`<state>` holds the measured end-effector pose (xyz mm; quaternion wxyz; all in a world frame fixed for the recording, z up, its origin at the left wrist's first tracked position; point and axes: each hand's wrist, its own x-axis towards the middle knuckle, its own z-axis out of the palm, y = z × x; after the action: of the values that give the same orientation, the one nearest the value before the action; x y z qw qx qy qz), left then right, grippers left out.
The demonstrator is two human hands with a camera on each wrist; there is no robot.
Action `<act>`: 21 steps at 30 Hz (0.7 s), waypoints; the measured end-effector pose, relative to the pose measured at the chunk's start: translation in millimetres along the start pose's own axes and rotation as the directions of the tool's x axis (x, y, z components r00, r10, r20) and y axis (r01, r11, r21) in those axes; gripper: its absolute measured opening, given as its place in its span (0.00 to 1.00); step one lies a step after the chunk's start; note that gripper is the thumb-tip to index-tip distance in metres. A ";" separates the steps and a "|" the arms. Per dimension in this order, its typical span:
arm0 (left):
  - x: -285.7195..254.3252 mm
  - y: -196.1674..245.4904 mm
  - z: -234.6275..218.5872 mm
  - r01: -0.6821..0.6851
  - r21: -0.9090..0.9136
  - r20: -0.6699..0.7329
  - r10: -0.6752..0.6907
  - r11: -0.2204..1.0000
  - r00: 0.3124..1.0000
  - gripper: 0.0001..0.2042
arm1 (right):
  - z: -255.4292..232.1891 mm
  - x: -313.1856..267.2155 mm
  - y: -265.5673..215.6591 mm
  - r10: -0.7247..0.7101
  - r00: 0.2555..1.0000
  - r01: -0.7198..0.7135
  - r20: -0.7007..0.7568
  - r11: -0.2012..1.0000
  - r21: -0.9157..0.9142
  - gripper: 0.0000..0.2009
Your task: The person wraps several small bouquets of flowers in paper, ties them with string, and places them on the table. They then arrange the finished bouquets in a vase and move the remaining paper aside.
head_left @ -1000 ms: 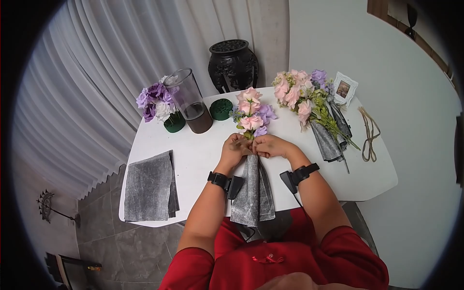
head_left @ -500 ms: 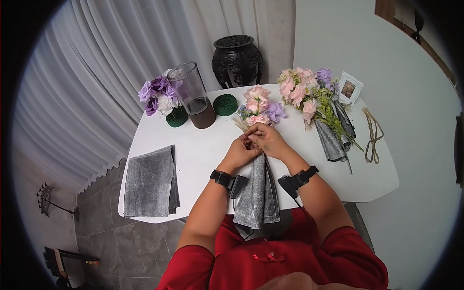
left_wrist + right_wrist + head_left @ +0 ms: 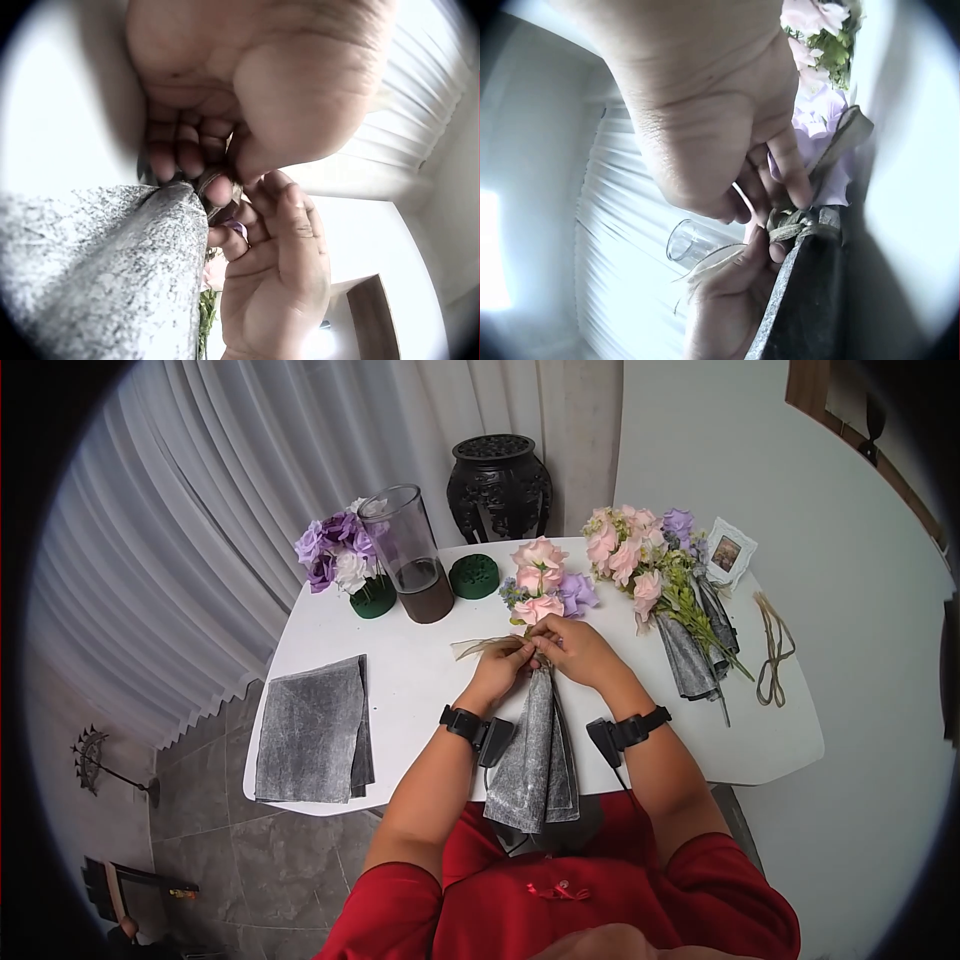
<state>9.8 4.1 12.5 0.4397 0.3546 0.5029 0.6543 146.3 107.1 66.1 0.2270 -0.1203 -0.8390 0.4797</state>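
Observation:
A small bouquet of pink and lilac flowers lies on the table, its lower part in a grey speckled wrap that hangs over the front edge. A beige ribbon is wound round the neck of the bouquet. My left hand pinches the ribbon at the neck from the left, and a loose tail juts out beyond it. Close against it, my right hand has its fingertips bent onto the ribbon at the same spot. A ribbon loop stands up beside the right fingers.
Folded grey sheets lie on the left. Behind stand a glass vase, purple and white flowers and a green foam disc. To the right are another bouquet, a small white frame and loose cord.
My hands came together at the bouquet's neck, the right reaching over the left, then drew slightly apart. The ribbon tail now points left past my left hand. The head view has shifted slightly.

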 end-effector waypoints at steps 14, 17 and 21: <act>1.3 -0.4 -1.5 -0.013 0.099 0.055 0.008 0.995 0.998 0.07 | -14.7 -1.0 10.2 -0.137 0.990 0.138 0.032 0.902 -0.409 0.09; 1.8 -1.0 -1.0 -0.064 0.144 0.055 0.056 0.987 0.997 0.07 | -16.3 -0.9 4.9 0.077 0.996 -0.065 0.034 0.959 -0.276 0.09; 3.7 -1.5 -2.7 -0.066 0.131 0.073 0.057 0.989 0.996 0.07 | -25.8 -0.8 -1.4 0.041 0.999 -0.040 -0.001 0.998 0.053 0.08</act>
<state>6.3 6.7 10.4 0.4116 0.4209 0.5186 0.6201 159.9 125.5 78.4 0.2211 -0.1316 -0.8232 0.5061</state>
